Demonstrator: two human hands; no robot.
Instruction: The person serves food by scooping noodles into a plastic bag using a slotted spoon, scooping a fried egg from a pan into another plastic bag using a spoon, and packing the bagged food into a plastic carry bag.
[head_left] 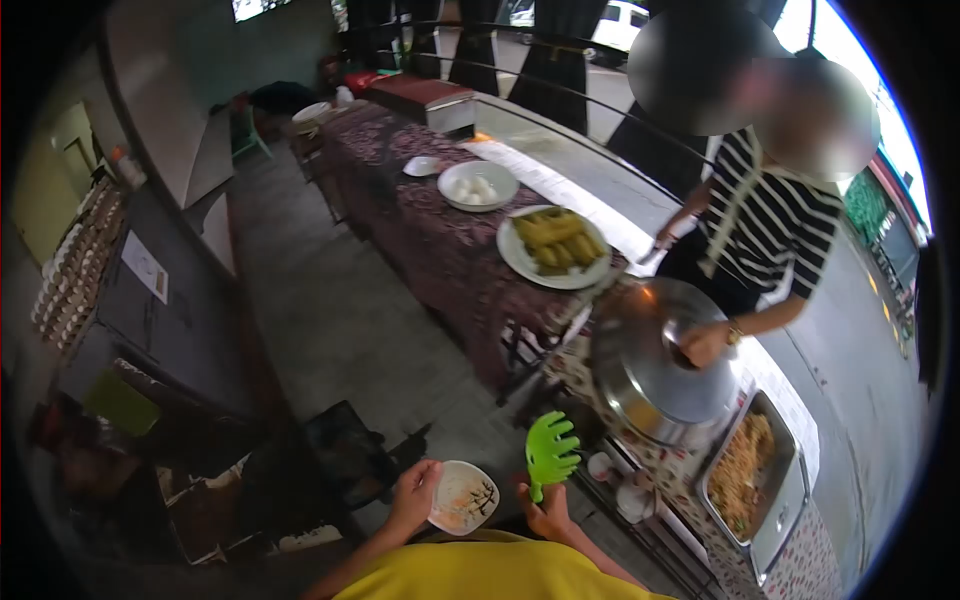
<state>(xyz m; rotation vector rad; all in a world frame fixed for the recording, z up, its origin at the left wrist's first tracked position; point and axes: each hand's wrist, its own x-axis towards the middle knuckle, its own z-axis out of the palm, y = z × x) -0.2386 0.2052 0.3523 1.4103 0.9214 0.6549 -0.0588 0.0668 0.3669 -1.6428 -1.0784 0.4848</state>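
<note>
My left hand (413,497) grips the left rim of a small white bowl (462,492) with orange-brown residue and a dark branch-like pattern inside. In my right hand (546,513) is a bright green pasta server (551,452), its toothed head pointing up. Both hands are low, in front of my yellow shirt. To the right of the server stands a large metal pot with a domed lid (650,365). Beyond it, at the lower right, a rectangular metal tray (798,490) holds noodles (741,470).
Across the table, a person in a striped top (765,210) has a hand (706,343) on the pot lid. A plate of yellow-green wrapped food (556,240) and a bowl of eggs (477,190) sit on the patterned tablecloth. Stacked egg trays (80,260) stand left.
</note>
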